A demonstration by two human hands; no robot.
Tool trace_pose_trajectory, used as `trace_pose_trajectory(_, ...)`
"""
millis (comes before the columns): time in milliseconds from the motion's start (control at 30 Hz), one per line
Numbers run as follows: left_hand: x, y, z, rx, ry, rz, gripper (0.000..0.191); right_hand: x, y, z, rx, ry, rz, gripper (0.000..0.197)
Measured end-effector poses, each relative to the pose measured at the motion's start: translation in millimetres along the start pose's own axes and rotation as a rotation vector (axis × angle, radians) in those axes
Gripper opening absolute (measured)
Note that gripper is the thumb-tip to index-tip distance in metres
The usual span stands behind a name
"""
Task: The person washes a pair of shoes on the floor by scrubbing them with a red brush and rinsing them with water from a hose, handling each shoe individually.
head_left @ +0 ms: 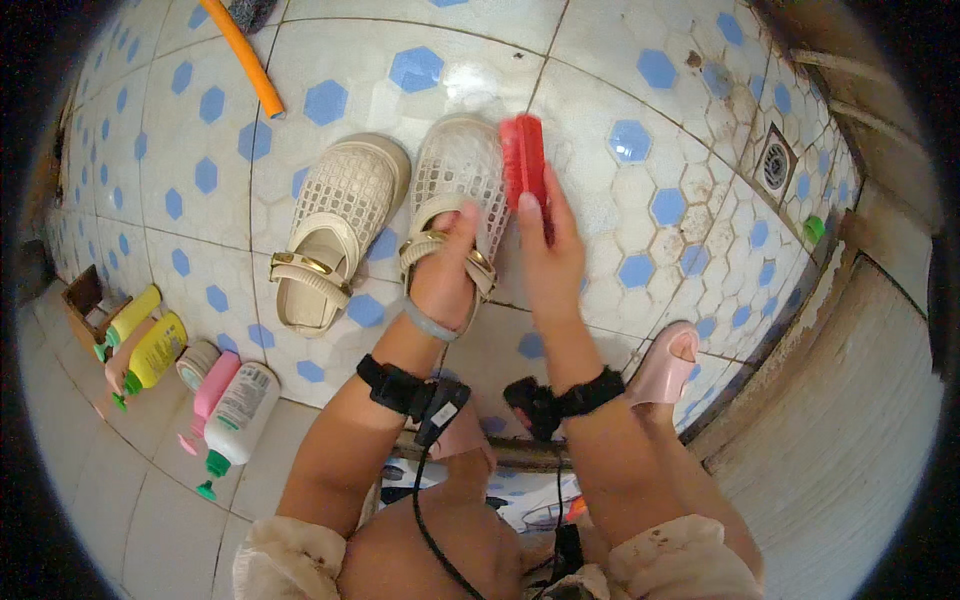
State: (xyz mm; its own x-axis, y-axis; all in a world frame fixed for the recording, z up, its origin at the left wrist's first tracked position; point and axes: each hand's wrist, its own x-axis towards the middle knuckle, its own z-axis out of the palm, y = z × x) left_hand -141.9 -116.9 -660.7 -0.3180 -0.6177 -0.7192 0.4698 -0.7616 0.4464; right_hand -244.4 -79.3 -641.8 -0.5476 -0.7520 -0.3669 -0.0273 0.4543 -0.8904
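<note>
Two beige perforated clogs with gold-trimmed heel straps rest on the tiled floor. My left hand [448, 274] reaches into the foot opening of the right-hand clog [454, 161] and grips it, fingers inside and thumb over the upper. That clog's toe looks wet, with a whitish film on it. A red scrub brush [529, 159] is in my right hand [553, 259], its bristles turned to the clog's right side near the toe. The brush is slightly blurred. Left of my left hand lies the other clog [341, 217], touched by neither hand.
An orange hose [244, 60] ends on the floor at upper left. Several pump bottles, among them a white bottle [240, 412], stand along the left ledge. A floor drain [775, 166] lies at right, near a green cap [814, 229]. My feet wear pink slippers [664, 367].
</note>
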Motion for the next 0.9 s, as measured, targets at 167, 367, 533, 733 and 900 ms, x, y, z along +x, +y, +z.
trace_pose_trajectory(167,5.6,9.2,-4.1,-0.144,-0.103,-0.11,0.041,-72.5,26.8,5.3,-0.007,0.01,0.008,0.041)
trace_pose_trajectory(367,7.9,7.7,8.2,-0.161,-0.158,-0.207,0.046,1.3,9.5,3.8,-0.026,0.097,-0.077,0.04)
trace_pose_trajectory(533,7.6,10.1,0.9,-0.215,-0.129,-0.121,0.047,-65.2,20.7,1.0,-0.008,-0.006,-0.059,0.042)
trace_pose_trajectory(733,11.3,1.6,8.6,-0.269,-0.153,-0.109,0.045,20.3,10.1,4.9,-0.137,0.053,-0.293,0.044)
trace_pose_trajectory(900,8.8,7.4,-4.4,-0.276,-0.093,-0.076,0.056,-51.4,25.3,-25.7,-0.266,-0.149,-0.225,0.043)
